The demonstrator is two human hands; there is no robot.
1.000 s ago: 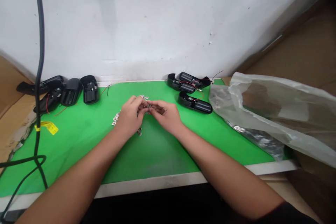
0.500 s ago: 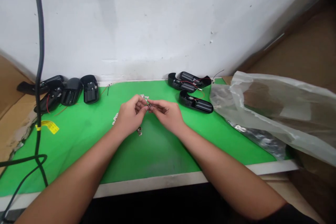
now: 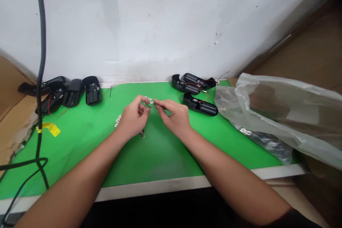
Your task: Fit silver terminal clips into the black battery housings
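Note:
Over the middle of the green mat, my left hand pinches a tiny metal piece at its fingertips. Just to the right, my right hand is closed in a pinch on a small metal piece, too small to make out well. A narrow gap separates the fingertips of the two hands. Small silvery metal parts lie behind the fingertips. More such parts lie left of my left hand, and a darker metal piece rests below it, partly hidden by the hand.
Black plastic housings with thin wires lie at the back left and back right. A clear plastic bag covers the right side. A black cable hangs at the left, with a yellow tag. Cardboard stands at both sides.
My hands have moved apart; their fingertips met before and now have a gap between them. My right hand has shifted slightly right.

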